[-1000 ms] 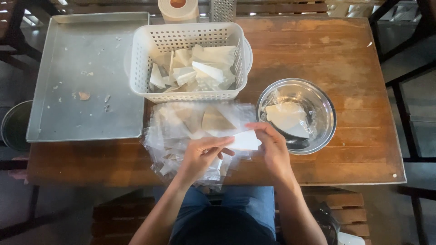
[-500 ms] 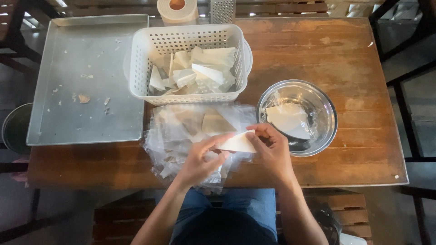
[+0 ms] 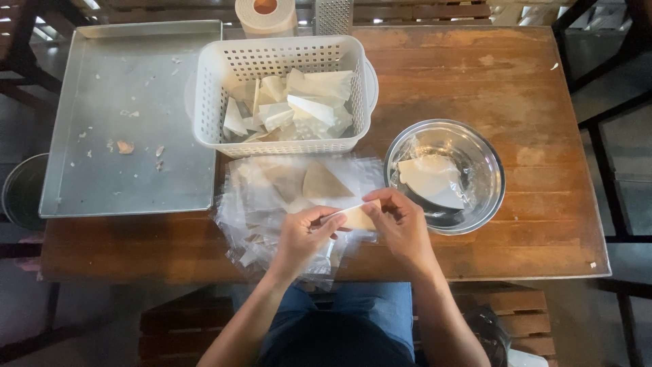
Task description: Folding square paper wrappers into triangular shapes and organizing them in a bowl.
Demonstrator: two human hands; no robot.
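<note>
Pinching a pale wedge (image 3: 356, 217), both hands' fingers (image 3: 324, 219) clamp it above clear bags (image 3: 265, 204) near table edge (image 3: 204, 268).

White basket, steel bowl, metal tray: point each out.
white basket (image 3: 272, 144), head view, on its front wall
steel bowl (image 3: 490, 166), head view, on its right inner wall
metal tray (image 3: 129, 177), head view, on its bare floor

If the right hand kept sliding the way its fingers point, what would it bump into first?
The right hand points left, toward the left hand. It would likely meet the pale wedge both hands pinch, then the left hand's fingers.
</note>
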